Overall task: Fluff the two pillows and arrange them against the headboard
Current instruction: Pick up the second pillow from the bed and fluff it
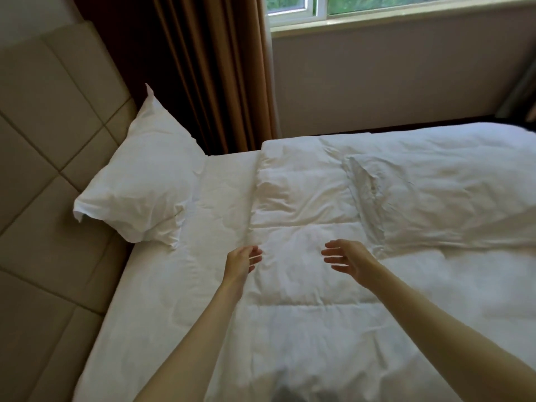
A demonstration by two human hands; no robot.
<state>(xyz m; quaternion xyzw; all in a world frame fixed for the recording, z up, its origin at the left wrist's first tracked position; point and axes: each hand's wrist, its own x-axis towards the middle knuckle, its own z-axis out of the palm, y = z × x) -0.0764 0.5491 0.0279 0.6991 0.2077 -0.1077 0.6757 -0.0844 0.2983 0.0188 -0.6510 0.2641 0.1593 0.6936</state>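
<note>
One white pillow (145, 181) leans against the beige padded headboard (43, 134) at the far side of the bed. A second white pillow (441, 198), flatter and wrinkled, lies on top of the white duvet (304, 300) at the right. My left hand (242, 261) and my right hand (345, 258) hover over the duvet between the two pillows, palms facing each other, fingers apart, holding nothing. Neither hand touches a pillow.
A brown curtain (208, 68) hangs behind the bed's far corner. A window (377, 7) with a sill runs above a beige wall (391, 82). The bare sheet (162, 300) shows between the headboard and the folded duvet edge.
</note>
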